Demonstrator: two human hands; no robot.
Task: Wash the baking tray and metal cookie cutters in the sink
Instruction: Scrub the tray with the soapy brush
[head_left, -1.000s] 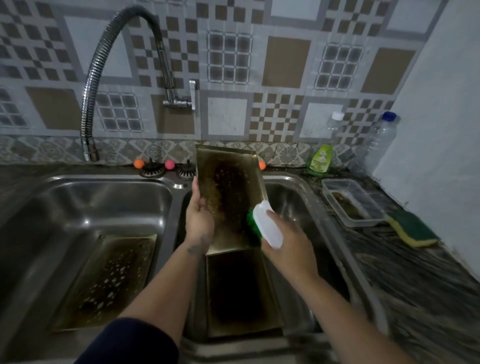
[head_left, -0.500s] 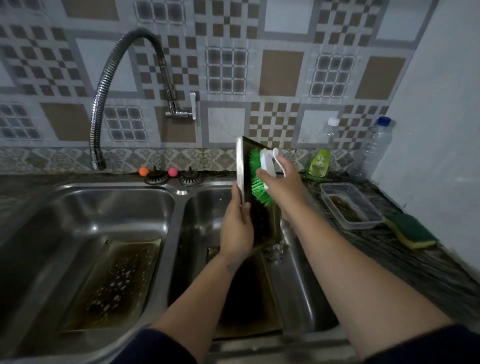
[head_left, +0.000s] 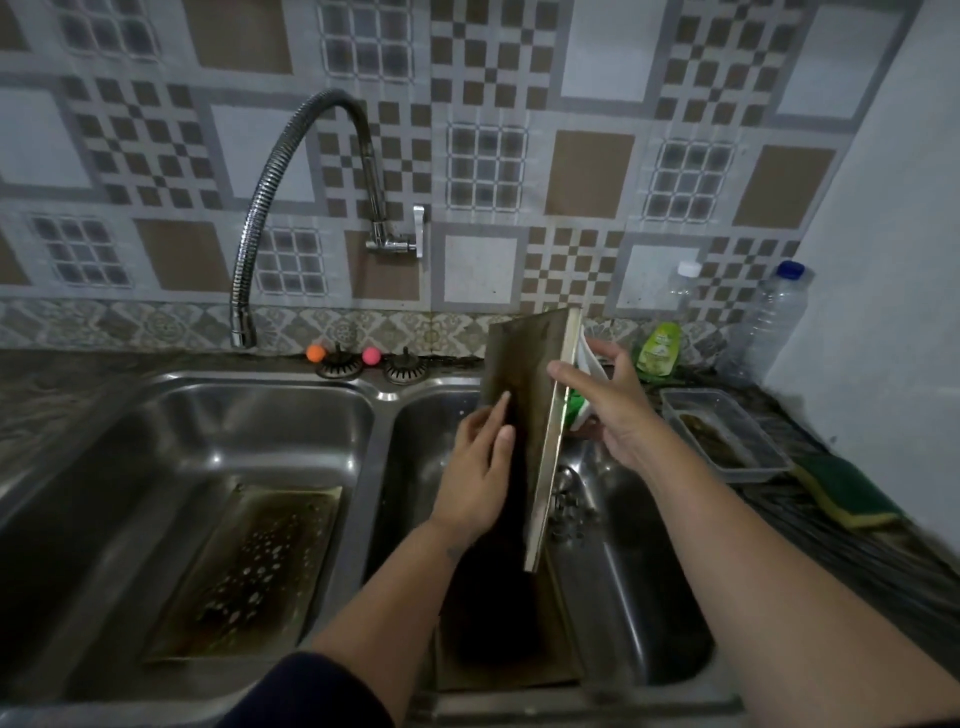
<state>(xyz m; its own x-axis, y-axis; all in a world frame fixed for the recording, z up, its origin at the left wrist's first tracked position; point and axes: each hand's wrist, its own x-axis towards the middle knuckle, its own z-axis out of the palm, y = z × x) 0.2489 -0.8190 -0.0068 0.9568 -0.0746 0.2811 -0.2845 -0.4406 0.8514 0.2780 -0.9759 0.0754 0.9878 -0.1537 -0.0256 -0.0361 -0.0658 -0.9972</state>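
Sink (head_left: 384, 395) basins hold three trays, one tray (head_left: 524, 395) hand-held upright.

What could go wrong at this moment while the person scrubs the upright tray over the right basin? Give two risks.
1. The dark rectangular metal baking tray stands nearly on edge, steadied by the left hand's mostly straight fingers; it could slip and fall onto the second dark tray below.
2. The right hand works the white-handled green brush against the tray's thin rim, which might scrape its fingers.
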